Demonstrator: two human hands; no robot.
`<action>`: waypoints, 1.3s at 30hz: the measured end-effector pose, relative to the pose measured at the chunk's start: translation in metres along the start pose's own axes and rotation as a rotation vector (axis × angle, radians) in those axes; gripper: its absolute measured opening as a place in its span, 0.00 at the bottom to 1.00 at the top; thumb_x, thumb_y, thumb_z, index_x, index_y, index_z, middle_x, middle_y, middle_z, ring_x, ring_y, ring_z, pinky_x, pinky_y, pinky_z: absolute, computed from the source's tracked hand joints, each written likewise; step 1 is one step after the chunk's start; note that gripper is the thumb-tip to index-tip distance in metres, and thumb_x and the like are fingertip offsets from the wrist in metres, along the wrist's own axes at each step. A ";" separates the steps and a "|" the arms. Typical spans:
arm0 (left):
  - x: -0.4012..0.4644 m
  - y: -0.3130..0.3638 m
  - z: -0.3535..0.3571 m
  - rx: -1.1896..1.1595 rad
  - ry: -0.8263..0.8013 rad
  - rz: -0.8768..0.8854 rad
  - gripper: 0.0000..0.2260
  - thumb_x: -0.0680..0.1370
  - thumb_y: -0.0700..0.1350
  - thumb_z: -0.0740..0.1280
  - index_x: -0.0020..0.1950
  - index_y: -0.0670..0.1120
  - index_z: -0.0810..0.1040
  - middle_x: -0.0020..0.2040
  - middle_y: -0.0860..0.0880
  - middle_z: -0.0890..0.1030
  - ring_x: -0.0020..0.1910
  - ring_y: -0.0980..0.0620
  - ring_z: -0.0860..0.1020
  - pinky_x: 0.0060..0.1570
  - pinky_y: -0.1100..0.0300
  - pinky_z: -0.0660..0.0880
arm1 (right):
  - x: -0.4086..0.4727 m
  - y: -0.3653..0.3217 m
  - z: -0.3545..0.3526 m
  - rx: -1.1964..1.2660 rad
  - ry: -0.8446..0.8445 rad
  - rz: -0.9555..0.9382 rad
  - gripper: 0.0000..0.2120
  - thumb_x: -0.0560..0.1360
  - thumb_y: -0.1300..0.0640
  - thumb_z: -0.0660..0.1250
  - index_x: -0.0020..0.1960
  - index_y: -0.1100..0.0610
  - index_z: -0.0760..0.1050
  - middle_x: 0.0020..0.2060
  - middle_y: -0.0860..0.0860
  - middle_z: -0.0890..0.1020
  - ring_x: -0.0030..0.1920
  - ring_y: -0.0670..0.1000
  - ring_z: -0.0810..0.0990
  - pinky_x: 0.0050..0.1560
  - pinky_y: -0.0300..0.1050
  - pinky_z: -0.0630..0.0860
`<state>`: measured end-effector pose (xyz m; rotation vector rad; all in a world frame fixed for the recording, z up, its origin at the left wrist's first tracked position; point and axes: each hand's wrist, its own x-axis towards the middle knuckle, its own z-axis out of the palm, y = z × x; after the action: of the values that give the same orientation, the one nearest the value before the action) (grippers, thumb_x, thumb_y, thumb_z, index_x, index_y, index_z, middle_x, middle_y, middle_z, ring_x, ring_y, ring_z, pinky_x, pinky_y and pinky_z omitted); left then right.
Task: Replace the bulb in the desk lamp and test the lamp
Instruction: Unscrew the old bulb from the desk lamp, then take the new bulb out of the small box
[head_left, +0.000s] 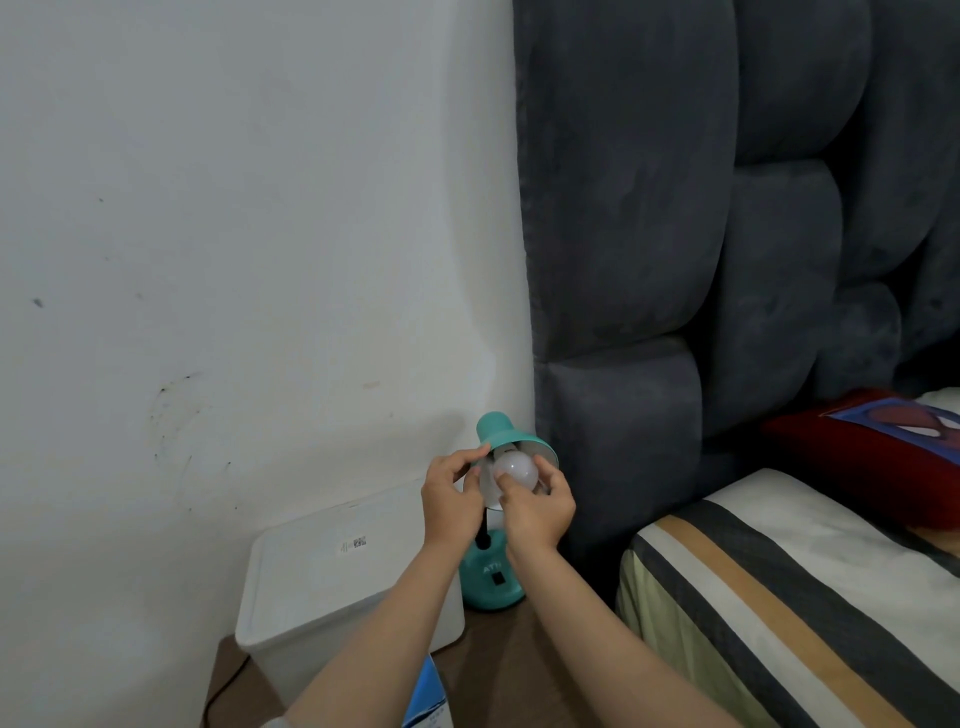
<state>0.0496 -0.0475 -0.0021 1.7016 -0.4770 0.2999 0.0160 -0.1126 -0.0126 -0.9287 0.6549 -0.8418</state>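
A small teal desk lamp stands on a brown bedside table, its round base (491, 579) showing a black switch. Its teal shade (506, 434) tilts toward me with the white inside showing. A white bulb (517, 467) sits in the mouth of the shade, unlit. My left hand (452, 496) pinches the left rim of the shade. My right hand (537, 506) wraps its fingers around the bulb from below. The socket behind the bulb is hidden.
A white lidded plastic box (332, 577) stands left of the lamp against the white wall. A blue carton (428, 696) sits at the bottom edge, near my arms. A dark padded headboard (675, 260) and a bed with striped bedding (779, 597) fill the right.
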 end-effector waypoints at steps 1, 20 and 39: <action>0.001 0.000 0.000 0.003 -0.003 -0.005 0.17 0.75 0.34 0.64 0.47 0.58 0.78 0.50 0.48 0.78 0.51 0.54 0.76 0.54 0.63 0.72 | 0.001 0.001 -0.001 -0.008 -0.009 -0.008 0.22 0.64 0.66 0.76 0.53 0.49 0.76 0.58 0.55 0.78 0.53 0.53 0.81 0.53 0.55 0.81; -0.104 -0.033 -0.074 0.492 -0.215 -0.077 0.15 0.73 0.43 0.70 0.60 0.44 0.76 0.57 0.45 0.75 0.58 0.48 0.74 0.56 0.65 0.65 | -0.054 0.049 -0.106 -0.495 -0.327 -0.109 0.18 0.63 0.59 0.78 0.47 0.45 0.76 0.54 0.57 0.77 0.47 0.49 0.80 0.47 0.41 0.77; -0.163 -0.075 -0.104 0.615 -0.142 -0.204 0.20 0.73 0.50 0.70 0.61 0.42 0.77 0.57 0.46 0.72 0.58 0.49 0.70 0.56 0.61 0.67 | -0.089 0.129 -0.113 -0.825 -0.350 0.112 0.17 0.62 0.56 0.78 0.46 0.50 0.73 0.47 0.55 0.81 0.45 0.54 0.80 0.47 0.48 0.78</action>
<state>-0.0516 0.0880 -0.1223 2.3639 -0.3253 0.1851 -0.0764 -0.0412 -0.1666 -1.7161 0.7440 -0.2675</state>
